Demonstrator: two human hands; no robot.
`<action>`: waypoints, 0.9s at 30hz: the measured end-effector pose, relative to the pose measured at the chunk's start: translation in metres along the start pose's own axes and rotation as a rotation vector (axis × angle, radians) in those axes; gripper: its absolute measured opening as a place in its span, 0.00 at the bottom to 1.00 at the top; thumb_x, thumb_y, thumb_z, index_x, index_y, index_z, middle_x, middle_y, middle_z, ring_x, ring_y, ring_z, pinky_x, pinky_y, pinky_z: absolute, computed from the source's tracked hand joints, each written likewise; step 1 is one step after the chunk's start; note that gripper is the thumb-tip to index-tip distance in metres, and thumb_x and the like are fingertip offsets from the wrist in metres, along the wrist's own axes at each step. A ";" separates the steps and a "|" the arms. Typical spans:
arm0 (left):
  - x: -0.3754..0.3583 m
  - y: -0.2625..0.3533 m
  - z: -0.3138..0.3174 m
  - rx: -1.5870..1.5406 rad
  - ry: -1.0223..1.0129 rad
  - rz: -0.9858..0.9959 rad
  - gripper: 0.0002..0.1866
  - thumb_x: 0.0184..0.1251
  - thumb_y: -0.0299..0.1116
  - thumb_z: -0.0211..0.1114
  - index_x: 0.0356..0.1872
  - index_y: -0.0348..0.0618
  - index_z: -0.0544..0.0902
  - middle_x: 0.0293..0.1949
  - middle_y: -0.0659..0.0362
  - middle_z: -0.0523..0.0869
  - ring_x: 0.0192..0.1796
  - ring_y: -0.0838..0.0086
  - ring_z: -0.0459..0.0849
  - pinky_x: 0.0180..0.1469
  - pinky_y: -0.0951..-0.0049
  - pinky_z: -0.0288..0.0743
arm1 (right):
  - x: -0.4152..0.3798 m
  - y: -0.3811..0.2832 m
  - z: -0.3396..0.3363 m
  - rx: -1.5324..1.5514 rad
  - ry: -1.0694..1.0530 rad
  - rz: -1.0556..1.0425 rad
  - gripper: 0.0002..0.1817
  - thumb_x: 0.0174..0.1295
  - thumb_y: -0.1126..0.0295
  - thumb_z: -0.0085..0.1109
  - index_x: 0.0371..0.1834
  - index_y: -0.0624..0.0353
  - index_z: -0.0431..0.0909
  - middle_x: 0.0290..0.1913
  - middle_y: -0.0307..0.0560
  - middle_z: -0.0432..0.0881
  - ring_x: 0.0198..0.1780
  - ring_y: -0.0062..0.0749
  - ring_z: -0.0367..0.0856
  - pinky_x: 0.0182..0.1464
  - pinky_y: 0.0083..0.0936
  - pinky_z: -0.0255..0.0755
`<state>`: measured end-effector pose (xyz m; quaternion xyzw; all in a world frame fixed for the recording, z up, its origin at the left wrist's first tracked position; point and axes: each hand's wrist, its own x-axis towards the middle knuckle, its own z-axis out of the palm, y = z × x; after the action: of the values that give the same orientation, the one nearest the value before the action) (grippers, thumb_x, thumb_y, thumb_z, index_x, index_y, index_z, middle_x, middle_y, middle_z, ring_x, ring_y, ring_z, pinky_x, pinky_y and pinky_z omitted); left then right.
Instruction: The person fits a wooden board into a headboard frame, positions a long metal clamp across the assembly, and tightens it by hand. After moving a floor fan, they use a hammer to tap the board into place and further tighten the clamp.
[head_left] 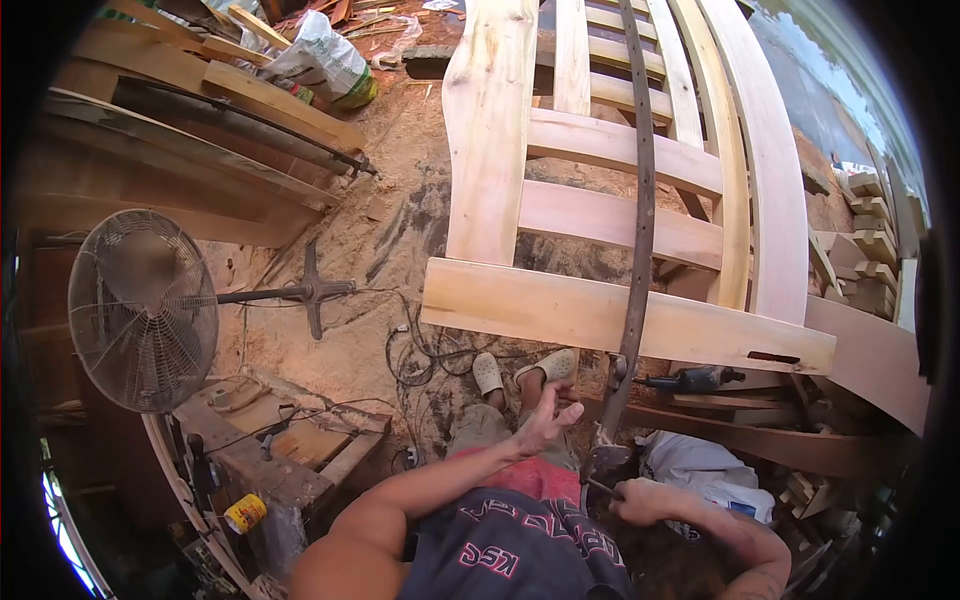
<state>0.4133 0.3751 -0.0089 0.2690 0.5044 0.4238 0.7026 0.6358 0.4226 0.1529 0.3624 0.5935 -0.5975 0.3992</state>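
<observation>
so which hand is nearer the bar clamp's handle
Right. The right hand is closed around the end of the bar clamp's handle; the left hand is open, apart from it, to its left.

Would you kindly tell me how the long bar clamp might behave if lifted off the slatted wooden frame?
The bar clamp is probably stiff and heavy, since it looks long and metallic. It may tip if lifted by the right hand alone, which grips its near end.
</observation>
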 end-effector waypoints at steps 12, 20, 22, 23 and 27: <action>-0.002 -0.035 0.066 -0.998 -0.578 -0.511 0.22 0.67 0.51 0.69 0.45 0.40 0.86 0.43 0.50 0.90 0.50 0.60 0.89 0.60 0.57 0.81 | -0.007 -0.025 0.038 -0.503 0.381 0.180 0.14 0.57 0.64 0.56 0.25 0.61 0.87 0.31 0.59 0.88 0.36 0.51 0.89 0.41 0.44 0.82; -0.014 -0.027 0.064 -0.882 -0.347 -0.492 0.24 0.66 0.46 0.71 0.54 0.38 0.79 0.37 0.57 0.87 0.37 0.72 0.88 0.39 0.72 0.84 | 0.037 0.062 0.033 -0.335 0.293 0.058 0.17 0.59 0.55 0.58 0.38 0.57 0.84 0.35 0.57 0.87 0.41 0.57 0.87 0.44 0.51 0.80; -0.022 -0.009 0.069 -0.859 -0.215 -0.455 0.26 0.67 0.45 0.71 0.57 0.39 0.75 0.42 0.54 0.86 0.40 0.71 0.88 0.42 0.71 0.84 | 0.058 0.089 0.034 -0.301 0.328 -0.095 0.17 0.58 0.54 0.58 0.37 0.57 0.83 0.34 0.56 0.87 0.40 0.56 0.87 0.44 0.51 0.80; -0.022 -0.003 0.074 -0.843 -0.154 -0.435 0.27 0.67 0.44 0.70 0.59 0.40 0.73 0.44 0.53 0.86 0.42 0.70 0.88 0.43 0.71 0.84 | 0.068 0.101 0.034 -0.264 0.374 -0.185 0.16 0.57 0.54 0.59 0.34 0.56 0.81 0.31 0.54 0.86 0.36 0.56 0.86 0.40 0.51 0.80; -0.028 -0.003 0.078 -0.804 -0.038 -0.394 0.28 0.66 0.44 0.71 0.60 0.41 0.72 0.50 0.49 0.83 0.47 0.66 0.86 0.46 0.69 0.83 | 0.133 0.137 0.041 -0.188 0.470 -0.517 0.13 0.58 0.55 0.58 0.32 0.52 0.78 0.28 0.52 0.84 0.31 0.55 0.85 0.34 0.49 0.79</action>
<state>0.4833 0.3531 0.0293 -0.1188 0.3281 0.4393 0.8278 0.7063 0.3781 -0.0241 0.2894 0.7934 -0.5220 0.1193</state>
